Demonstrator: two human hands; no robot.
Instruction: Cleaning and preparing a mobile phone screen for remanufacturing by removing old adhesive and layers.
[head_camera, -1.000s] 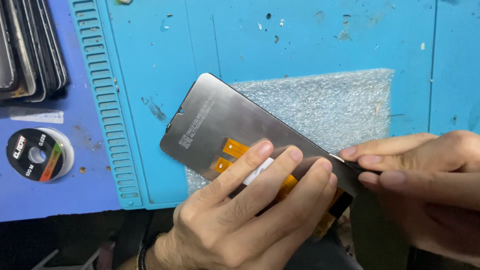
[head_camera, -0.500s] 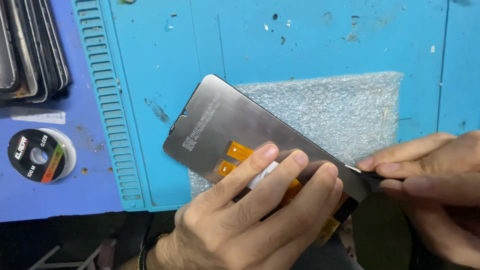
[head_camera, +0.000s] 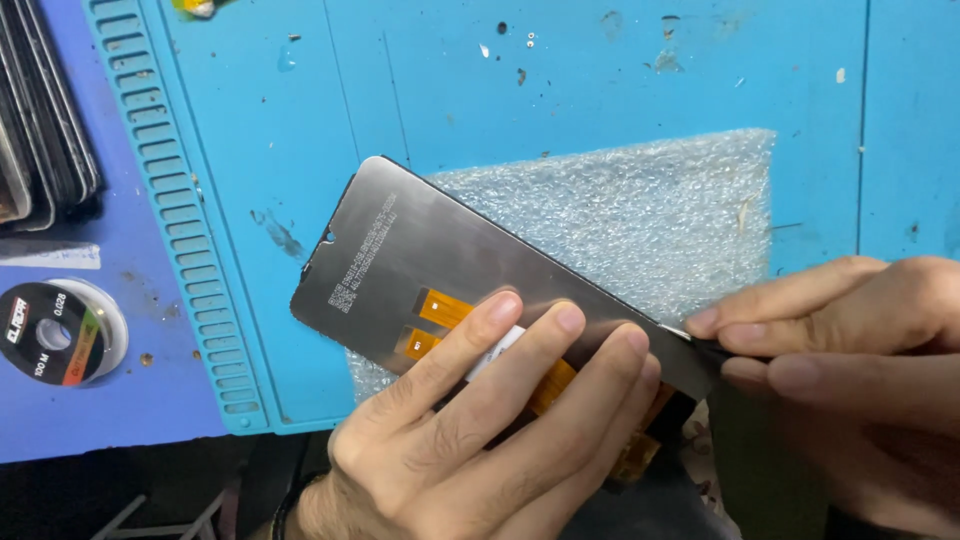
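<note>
Fingers of the left hand (head_camera: 480, 430) are spread flat on the back of a phone display panel (head_camera: 470, 270), which is tilted over a bubble-wrap sheet (head_camera: 640, 210) on the blue work mat (head_camera: 600, 80). Its lower corner is pinched by the right hand (head_camera: 850, 350).

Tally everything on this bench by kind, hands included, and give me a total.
Phone screen panel, held down by the left hand: 1
Thin tool pinched in the right hand: 1
Bubble-wrap sheet: 1
Wire spool: 1
Blue work mat: 1
Stack of dark panels: 1
Hands, left hand and right hand: 2
Total: 8
</note>
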